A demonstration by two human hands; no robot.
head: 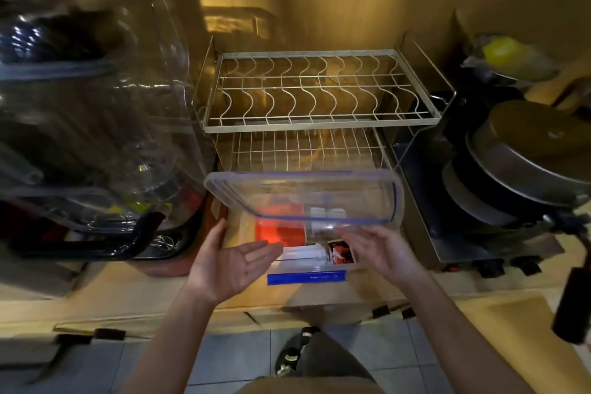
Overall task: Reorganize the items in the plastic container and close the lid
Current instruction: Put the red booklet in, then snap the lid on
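Now two hands, left and right, both slack-fingered, flank one container.

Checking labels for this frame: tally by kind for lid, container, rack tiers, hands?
Clear plastic lid with blue trim: 1
Clear plastic container with blue front clip: 1
White wire dish-rack tiers: 2, upper and lower
Bare hands: 2, left hand and right hand
Total: 6

The plastic container sat on the table between the hands, its lid tilted just beyond their fingertips. A wire rack stood behind it, stacked pans lay to the right of the right hand, and clear bags left of the left hand.
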